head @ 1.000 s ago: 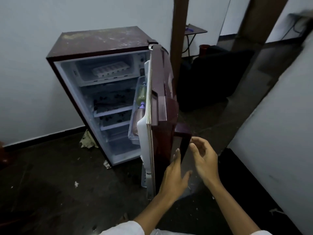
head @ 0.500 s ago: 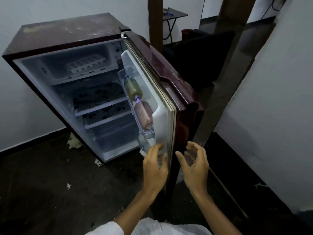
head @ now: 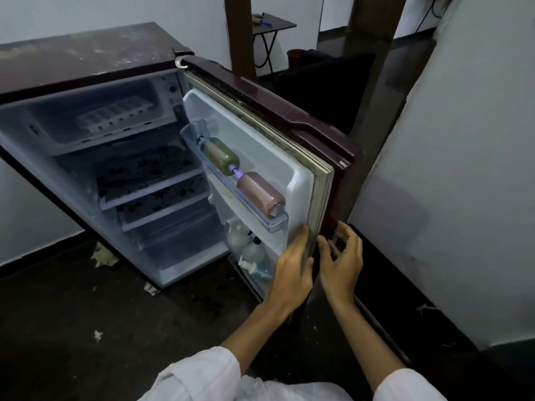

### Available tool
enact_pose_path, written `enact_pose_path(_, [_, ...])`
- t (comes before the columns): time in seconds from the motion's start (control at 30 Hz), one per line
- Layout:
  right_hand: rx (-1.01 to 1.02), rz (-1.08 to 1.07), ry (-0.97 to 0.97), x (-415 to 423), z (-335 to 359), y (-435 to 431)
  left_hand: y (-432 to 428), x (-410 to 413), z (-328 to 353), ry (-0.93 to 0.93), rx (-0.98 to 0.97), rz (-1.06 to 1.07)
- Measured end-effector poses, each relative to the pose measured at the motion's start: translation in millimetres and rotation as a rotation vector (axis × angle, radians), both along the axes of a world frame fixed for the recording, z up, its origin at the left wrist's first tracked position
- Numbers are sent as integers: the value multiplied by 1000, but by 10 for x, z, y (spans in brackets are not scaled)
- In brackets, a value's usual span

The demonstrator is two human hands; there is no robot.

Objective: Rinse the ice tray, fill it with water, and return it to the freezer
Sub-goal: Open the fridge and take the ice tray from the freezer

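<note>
A white ice tray (head: 114, 115) lies in the freezer compartment at the top of a small maroon fridge (head: 86, 59). The fridge door (head: 289, 157) stands wide open to the right. My left hand (head: 292, 273) rests flat against the door's lower inner edge, fingers on the gasket. My right hand (head: 341, 261) hovers just beyond the door's outer edge, fingers spread and holding nothing. Both hands are far below and right of the ice tray.
Two bottles (head: 243, 178) lie in the door's upper shelf; more bottles (head: 249, 253) stand in the lower one. Patterned shelves (head: 150, 183) fill the fridge body. A white wall (head: 463, 198) stands close on the right. Paper scraps (head: 104, 256) litter the dark floor.
The door has swung further open to the right. My left hand moved from the door's outer face onto its inner edge; my right hand stays beside the edge. The view moved closer.
</note>
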State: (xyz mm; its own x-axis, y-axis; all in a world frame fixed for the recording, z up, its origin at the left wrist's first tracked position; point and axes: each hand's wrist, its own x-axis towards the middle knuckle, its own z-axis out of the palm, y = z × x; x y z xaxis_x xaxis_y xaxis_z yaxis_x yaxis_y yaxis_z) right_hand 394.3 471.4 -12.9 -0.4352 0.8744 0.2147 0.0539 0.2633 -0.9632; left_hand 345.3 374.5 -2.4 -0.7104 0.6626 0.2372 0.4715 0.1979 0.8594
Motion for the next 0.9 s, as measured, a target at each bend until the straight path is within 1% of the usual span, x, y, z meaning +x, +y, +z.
enact_pose_path(0.27, [-12, -108, -41, -119, -18, 458, 418, -159, -27, 104, -86, -147])
enact_pose_path(0.43, [-7, -86, -94, -104, -31, 574, 492, -236, -117, 139, -133, -178])
enact_pose_path(0.53, [57, -70, -126, -83, -110, 506, 382, -275, -164, 175, -192, -187])
enact_pose_path(0.7, [185, 76, -236, -133, -275, 185, -34, -441, -333, 315, -321, -121])
enact_pose_path(0.8, [280, 205, -369, -268, -395, -62, -327, -597, -438, 418, -424, -26])
enact_pose_path(0.9, [436, 297, -519, -487, -514, -275, -616, -759, -472, 404, -524, 58])
